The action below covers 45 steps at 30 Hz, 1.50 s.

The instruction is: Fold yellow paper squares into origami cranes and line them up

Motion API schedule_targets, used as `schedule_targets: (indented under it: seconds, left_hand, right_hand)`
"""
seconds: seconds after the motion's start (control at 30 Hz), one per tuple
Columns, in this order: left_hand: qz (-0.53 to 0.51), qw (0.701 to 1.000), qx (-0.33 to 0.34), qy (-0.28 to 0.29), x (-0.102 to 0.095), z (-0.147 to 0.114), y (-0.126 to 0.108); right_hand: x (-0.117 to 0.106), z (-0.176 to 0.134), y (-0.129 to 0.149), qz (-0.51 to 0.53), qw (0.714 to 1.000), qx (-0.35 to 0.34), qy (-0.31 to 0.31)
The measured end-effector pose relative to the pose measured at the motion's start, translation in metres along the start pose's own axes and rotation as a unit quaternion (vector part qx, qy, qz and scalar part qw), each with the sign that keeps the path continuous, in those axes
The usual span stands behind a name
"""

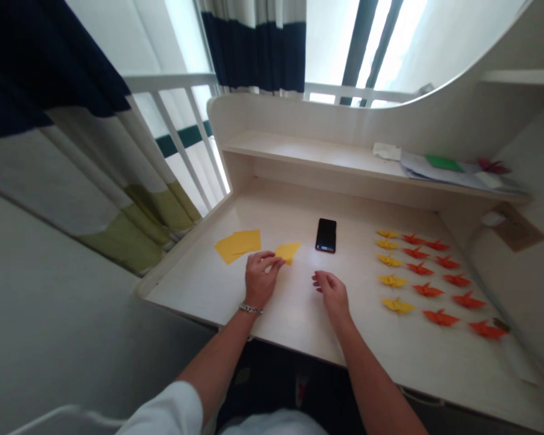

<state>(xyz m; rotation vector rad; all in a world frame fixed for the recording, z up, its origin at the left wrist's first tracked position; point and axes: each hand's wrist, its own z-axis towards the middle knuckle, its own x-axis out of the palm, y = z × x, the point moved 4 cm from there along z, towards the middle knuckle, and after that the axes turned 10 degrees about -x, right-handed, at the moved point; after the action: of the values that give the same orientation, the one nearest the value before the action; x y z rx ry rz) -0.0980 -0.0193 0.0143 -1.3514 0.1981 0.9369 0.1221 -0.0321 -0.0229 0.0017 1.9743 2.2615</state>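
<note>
My left hand [260, 278] pinches the near edge of a folded yellow sheet of paper [289, 250] over the white desk. To its left lie overlapping flat yellow paper sheets [240, 243]. My right hand [332, 291] is off to the right of the folded sheet, fingers curled loosely and apart from the paper; nothing shows in it. Rows of folded paper cranes stand on the right of the desk: a column of yellow cranes [392, 281] and, beside it, several orange cranes [428, 290].
A black phone [326, 234] lies on the desk [294, 314] beyond my hands. The back shelf [308, 150] holds papers [457, 172], a green sheet [443, 162] and a crumpled white tissue [387, 151]. Curtains [131, 163] hang at the left. A cable runs along the right wall.
</note>
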Motion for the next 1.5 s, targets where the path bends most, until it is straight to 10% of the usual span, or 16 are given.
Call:
schedule_targets:
  seconds: [0.2,0.5,0.77,1.13,1.5]
  left_hand:
    - [-0.073,0.988,0.055,0.122,0.039,-0.061,-0.029]
    - [-0.289,0.912,-0.145,0.253,0.072,-0.046,-0.02]
    - [-0.062,0.971,-0.064,0.223,0.077,-0.048,-0.027]
    - [0.17,0.965,0.075,0.186,0.073,-0.062,-0.029]
    - [0.055,0.971,0.087,0.216,0.055,-0.05,-0.01]
  right_hand:
    - [-0.002,0.004,-0.004,0.154,0.983,0.097,-0.029]
    - [-0.041,0.004,-0.022,-0.014,0.998,0.038,-0.058]
    - [-0.048,-0.005,-0.015,-0.259,0.965,0.005,-0.035]
    - [-0.045,-0.023,-0.001,-0.487,0.871,-0.062,0.028]
    - [-0.07,-0.027,-0.01,-0.373,0.92,-0.121,-0.01]
